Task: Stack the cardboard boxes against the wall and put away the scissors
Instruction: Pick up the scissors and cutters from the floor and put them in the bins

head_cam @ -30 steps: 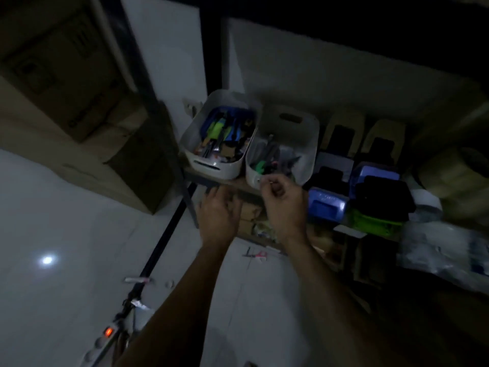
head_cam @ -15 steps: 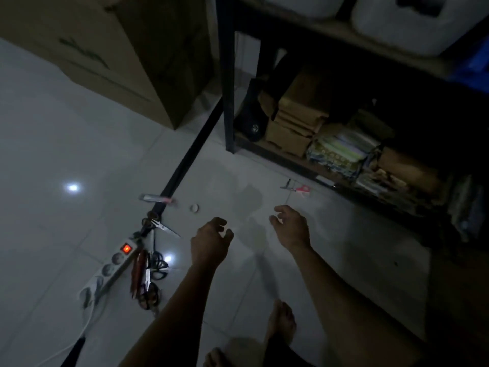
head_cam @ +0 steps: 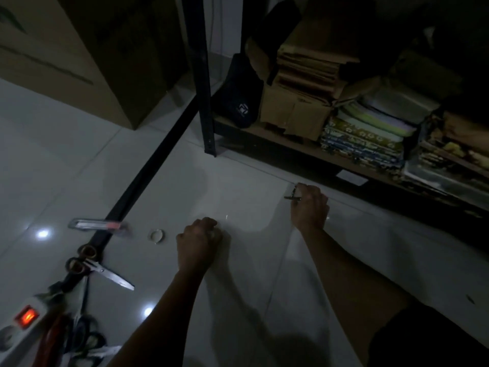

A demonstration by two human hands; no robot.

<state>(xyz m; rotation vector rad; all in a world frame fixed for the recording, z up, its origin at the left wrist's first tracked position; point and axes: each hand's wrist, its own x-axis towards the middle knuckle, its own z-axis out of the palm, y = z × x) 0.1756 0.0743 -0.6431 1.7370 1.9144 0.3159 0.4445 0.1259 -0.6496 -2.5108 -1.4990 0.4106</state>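
Dim tiled floor (head_cam: 238, 181), right hand (head_cam: 309, 207) gripping half-hidden small scissors (head_cam: 293, 195)

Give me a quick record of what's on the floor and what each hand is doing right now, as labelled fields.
right hand: on the floor near the shelf, fingers curled on small scissors, only the metal tips showing
left hand: curled low over the tiled floor, holding nothing visible
loose scissors: on the floor at left, blades apart
more scissors: piled beside the power strip, its switch lit red
tape roll: left of the left hand
cardboard box: standing upper left
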